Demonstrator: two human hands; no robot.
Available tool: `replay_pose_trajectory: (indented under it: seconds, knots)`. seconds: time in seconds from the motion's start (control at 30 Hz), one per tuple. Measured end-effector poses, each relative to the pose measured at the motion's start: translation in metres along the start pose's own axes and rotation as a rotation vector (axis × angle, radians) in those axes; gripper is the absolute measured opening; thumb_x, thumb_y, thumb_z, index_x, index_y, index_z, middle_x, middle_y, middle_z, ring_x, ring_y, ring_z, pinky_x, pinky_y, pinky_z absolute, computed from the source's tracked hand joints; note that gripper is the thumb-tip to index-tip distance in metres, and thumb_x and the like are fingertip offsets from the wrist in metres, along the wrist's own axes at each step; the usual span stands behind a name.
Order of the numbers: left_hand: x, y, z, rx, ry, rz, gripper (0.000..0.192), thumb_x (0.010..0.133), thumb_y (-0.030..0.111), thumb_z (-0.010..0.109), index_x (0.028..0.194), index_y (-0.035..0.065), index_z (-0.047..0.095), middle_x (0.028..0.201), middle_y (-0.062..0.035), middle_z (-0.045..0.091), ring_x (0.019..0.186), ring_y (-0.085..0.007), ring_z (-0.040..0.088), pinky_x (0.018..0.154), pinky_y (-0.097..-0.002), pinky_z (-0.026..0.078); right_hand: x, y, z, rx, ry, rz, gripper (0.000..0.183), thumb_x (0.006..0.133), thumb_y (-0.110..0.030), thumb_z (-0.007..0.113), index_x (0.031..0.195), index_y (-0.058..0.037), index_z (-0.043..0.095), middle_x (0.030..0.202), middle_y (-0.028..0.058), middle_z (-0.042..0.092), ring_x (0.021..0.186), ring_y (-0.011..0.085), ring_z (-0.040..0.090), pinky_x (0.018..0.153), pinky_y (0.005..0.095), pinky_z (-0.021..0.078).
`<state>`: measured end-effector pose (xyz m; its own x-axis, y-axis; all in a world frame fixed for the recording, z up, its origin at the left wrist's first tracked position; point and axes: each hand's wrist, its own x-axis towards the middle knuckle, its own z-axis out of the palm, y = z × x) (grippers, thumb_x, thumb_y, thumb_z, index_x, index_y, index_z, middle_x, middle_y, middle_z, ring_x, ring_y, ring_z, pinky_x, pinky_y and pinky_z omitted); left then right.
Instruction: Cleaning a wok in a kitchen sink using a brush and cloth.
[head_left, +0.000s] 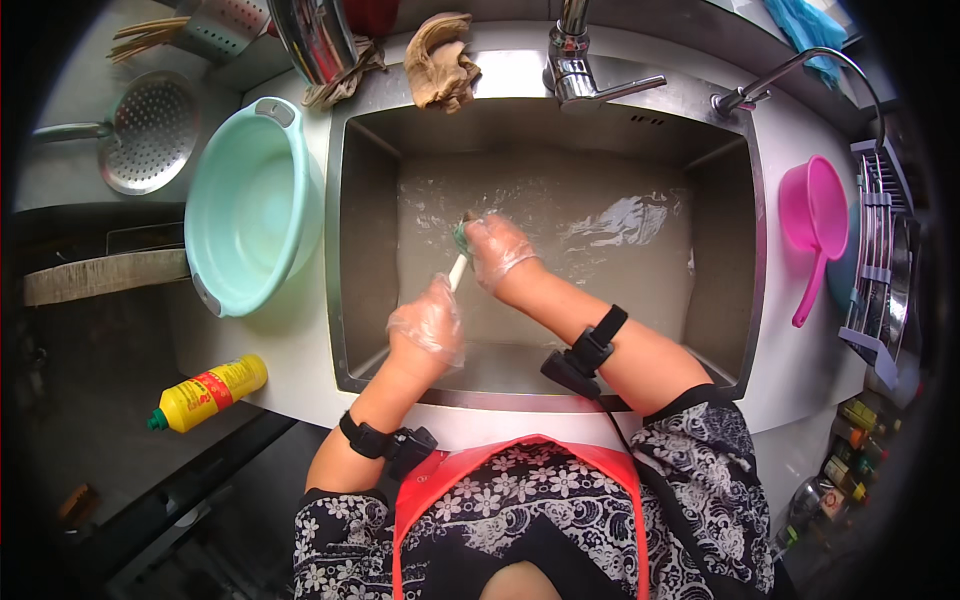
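Both hands are over a stainless steel sink (544, 401) holding cloudy water, and each wears a clear plastic glove. My left hand (429, 319) is closed around one end of a white handle (457, 271), which slants up and to the right. My right hand (501, 246) grips a green scrubbing pad or cloth (460, 235) at the handle's far end, just above the water or touching it. The fingers and the pad hide that end, so what the handle belongs to cannot be told.
A mint-green basin (247, 210) leans at the sink's left, near a yellow squeeze bottle (214, 392) and a perforated skimmer (150, 135). Behind are a faucet (576, 71) and a crumpled brown cloth (441, 64). A pink dipper (814, 210) and a dish rack (876, 255) stand right.
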<state>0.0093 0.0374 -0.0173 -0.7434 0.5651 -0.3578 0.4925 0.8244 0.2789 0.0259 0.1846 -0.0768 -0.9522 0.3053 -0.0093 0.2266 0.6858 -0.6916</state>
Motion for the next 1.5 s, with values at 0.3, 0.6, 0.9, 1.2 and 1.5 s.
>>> replay_pose_trajectory:
  seconds: [0.3, 0.6, 0.9, 1.2, 1.5]
  knots:
    - [0.002, -0.036, 0.024, -0.81, -0.085, -0.16, 0.021, 0.084, 0.019, 0.053, 0.095, 0.0013, 0.055, 0.06, -0.0076, 0.05, 0.051, -0.0167, 0.046, 0.048, -0.0309, 0.039, -0.003, 0.103, -0.032, -0.418, -0.356, -0.561, 0.02, 0.065, -0.003, 0.058, 0.084, -0.0086, 0.059, 0.086, 0.0134, 0.056, 0.09, 0.03, 0.055, 0.075, 0.0354, 0.0472]
    - [-0.003, -0.03, 0.013, -0.771, -0.03, -0.091, 0.027, 0.082, 0.024, 0.056, 0.099, 0.0031, 0.051, 0.062, -0.0085, 0.053, 0.052, -0.0205, 0.051, 0.052, -0.0316, 0.042, -0.011, 0.15, -0.005, -0.478, -0.502, 0.055, 0.026, 0.066, -0.006, 0.063, 0.091, -0.0065, 0.059, 0.087, 0.0108, 0.059, 0.085, 0.0237, 0.059, 0.075, 0.0331, 0.0475]
    - [-0.008, -0.004, 0.008, 0.094, 0.218, 0.076, 0.029, 0.078, 0.014, 0.049, 0.106, 0.005, 0.047, 0.076, -0.0167, 0.06, 0.067, -0.0336, 0.061, 0.059, -0.0426, 0.048, -0.003, -0.002, -0.028, 0.199, 0.003, -0.483, 0.011, 0.068, -0.007, 0.057, 0.078, -0.0027, 0.056, 0.078, 0.0141, 0.057, 0.074, 0.0273, 0.057, 0.067, 0.0361, 0.0471]
    - [-0.011, 0.002, 0.002, 0.333, 0.123, 0.219, 0.036, 0.069, 0.007, 0.054, 0.104, 0.0032, 0.048, 0.066, -0.0121, 0.055, 0.051, -0.029, 0.055, 0.046, -0.0403, 0.043, 0.051, 0.0, -0.032, -0.432, -0.347, 0.125, 0.017, 0.072, -0.013, 0.059, 0.086, -0.0033, 0.064, 0.093, 0.0176, 0.062, 0.086, 0.0305, 0.061, 0.073, 0.0377, 0.0504]
    - [-0.024, -0.026, -0.01, 0.109, 0.234, 0.281, 0.029, 0.075, 0.011, 0.054, 0.103, 0.0053, 0.051, 0.069, -0.0132, 0.056, 0.061, -0.0293, 0.057, 0.053, -0.0394, 0.045, 0.026, 0.137, -0.049, -0.46, -0.099, 0.435, 0.025, 0.075, -0.01, 0.055, 0.1, -0.0046, 0.059, 0.111, 0.0176, 0.054, 0.101, 0.0299, 0.055, 0.087, 0.0386, 0.0445]
